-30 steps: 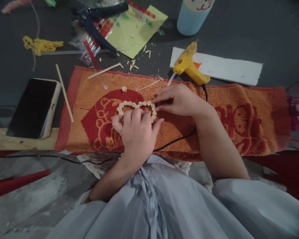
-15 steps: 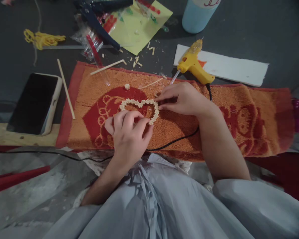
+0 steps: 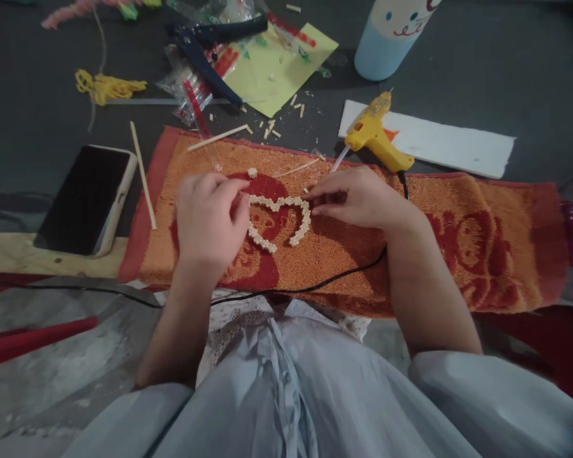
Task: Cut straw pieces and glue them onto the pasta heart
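Note:
A heart-shaped outline [image 3: 300,236] of small cream-coloured pieces lies on an orange and red towel [image 3: 344,245], with a gap at its lower tip. At its upper left side my left hand [image 3: 212,222] is closed, thumb and forefinger pinching the edge; the contact is partly hidden. My right hand [image 3: 358,198] has thumb and fingers curled in a pinch on the upper right edge. A tiny pale bit shows by its forefinger tip. Just above the heart sits a small cream cluster [image 3: 253,172] of the same pieces.
A yellow glue gun [image 3: 375,133] rests on a white strip [image 3: 453,137], its black cord crossing the towel. Left are a phone [image 3: 83,200] and thin sticks [image 3: 143,175]. Behind are dark-handled cutters [image 3: 203,60], yellow paper [image 3: 286,76], cut bits and a blue bottle [image 3: 382,48].
My left hand has moved from the heart's lower edge to its upper left side, uncovering the lower left part and the gap. My right hand stays at the upper right. The view has shifted slightly.

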### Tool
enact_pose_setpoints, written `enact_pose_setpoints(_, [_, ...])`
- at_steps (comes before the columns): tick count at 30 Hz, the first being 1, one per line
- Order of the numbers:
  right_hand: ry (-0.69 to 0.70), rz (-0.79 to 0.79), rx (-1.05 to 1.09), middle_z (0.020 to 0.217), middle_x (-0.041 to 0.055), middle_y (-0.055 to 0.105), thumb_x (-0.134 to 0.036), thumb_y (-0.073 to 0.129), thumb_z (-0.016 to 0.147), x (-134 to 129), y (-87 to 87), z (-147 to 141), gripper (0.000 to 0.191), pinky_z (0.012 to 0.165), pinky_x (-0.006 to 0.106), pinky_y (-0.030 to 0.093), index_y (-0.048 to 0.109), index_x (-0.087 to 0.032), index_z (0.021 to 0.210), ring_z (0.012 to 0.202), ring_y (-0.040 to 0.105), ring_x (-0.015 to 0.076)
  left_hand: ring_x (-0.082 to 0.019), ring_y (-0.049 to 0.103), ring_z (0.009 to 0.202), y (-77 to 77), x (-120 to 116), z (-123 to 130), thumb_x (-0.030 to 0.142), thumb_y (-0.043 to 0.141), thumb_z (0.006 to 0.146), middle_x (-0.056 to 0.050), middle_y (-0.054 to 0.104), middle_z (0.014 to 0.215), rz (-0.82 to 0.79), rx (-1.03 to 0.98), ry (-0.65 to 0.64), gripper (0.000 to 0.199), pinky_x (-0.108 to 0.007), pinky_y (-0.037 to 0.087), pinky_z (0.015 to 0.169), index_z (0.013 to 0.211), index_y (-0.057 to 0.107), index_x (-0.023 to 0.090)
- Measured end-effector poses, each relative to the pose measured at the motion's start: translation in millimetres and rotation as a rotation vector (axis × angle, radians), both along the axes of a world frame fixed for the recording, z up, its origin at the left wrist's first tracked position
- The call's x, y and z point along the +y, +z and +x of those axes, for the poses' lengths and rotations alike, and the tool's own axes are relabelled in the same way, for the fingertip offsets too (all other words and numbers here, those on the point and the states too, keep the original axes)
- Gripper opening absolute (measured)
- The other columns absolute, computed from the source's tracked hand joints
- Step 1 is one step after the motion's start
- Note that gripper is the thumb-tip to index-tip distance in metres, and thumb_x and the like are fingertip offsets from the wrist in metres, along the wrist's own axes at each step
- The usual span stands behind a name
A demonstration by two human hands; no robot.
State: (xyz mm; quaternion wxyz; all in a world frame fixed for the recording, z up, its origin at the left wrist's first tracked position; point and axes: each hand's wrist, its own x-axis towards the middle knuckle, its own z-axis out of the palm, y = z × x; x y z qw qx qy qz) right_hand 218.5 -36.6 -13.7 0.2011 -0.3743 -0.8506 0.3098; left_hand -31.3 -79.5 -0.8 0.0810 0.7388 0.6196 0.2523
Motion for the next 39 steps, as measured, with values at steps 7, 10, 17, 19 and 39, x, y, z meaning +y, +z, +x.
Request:
enact_pose_setpoints(7, [-0.024, 0.020, -0.035, 0.085, 0.0045, 0.076, -0.020, 0.064, 0.079, -1.1, 0.9, -0.4, 0.016, 0.068, 0.027, 0.048, 0.076, -0.021, 0.090, 0.074, 0.067, 0.0163, -0.029, 0.056, 0.105, -11.3, 40.9, 0.4, 0.028, 0.060, 0.081, -0.008, 0.065, 0.093, -0.014, -0.013, -0.021, 0.007, -0.042, 0.042, 0.093, 0.086, 0.064, 0.025])
enact_pose_setpoints(10, [-0.033, 0.029, -0.042, 0.085, 0.0036, 0.076, -0.020, 0.065, 0.079, -1.8, 1.0, -1.1, 0.016, 0.070, 0.028, 0.049, 0.076, -0.022, 0.090, 0.074, 0.068, 0.0165, -0.029, 0.057, 0.103, -19.8, 48.4, 2.9, 0.029, 0.064, 0.078, -0.008, 0.065, 0.092, -0.049, -0.026, -0.020, 0.005, -0.042, 0.042, 0.092, 0.079, 0.063, 0.025])
enact_pose_setpoints(17, [-0.043, 0.018, -0.053, 0.087, 0.0037, 0.077, -0.023, 0.064, 0.080, -2.6, 3.3, -0.8, 0.016, 0.070, 0.028, 0.050, 0.076, -0.022, 0.091, 0.077, 0.069, 0.0178, -0.027, 0.057, 0.101, -10.5, 49.8, 2.9, 0.027, 0.066, 0.075, -0.006, 0.065, 0.089, -0.048, -0.072, -0.024, 0.004, -0.041, 0.043, 0.090, 0.077, 0.063, 0.028])
enact_pose_setpoints(19, [-0.055, 0.015, -0.056, 0.085, 0.0037, 0.077, -0.023, 0.064, 0.080, -3.2, 5.4, -0.8, 0.017, 0.068, 0.028, 0.049, 0.076, -0.022, 0.091, 0.074, 0.068, 0.0171, -0.027, 0.057, 0.102, 0.8, 41.6, 2.5, 0.028, 0.065, 0.077, -0.005, 0.065, 0.090, -0.014, -0.072, 0.003, 0.004, -0.042, 0.043, 0.092, 0.079, 0.062, 0.029])
enact_pose_setpoints(39, [-0.054, 0.032, -0.065, 0.083, 0.0059, 0.075, -0.029, 0.063, 0.083, -4.6, 6.4, -2.8, 0.017, 0.067, 0.028, 0.044, 0.075, -0.019, 0.089, 0.072, 0.064, 0.0165, -0.029, 0.049, 0.118, -15.7, -55.3, 23.1, 0.023, 0.068, 0.075, -0.003, 0.064, 0.112, 0.091, 0.019, -0.198, 0.004, -0.050, 0.032, 0.101, 0.076, 0.066, 0.026])
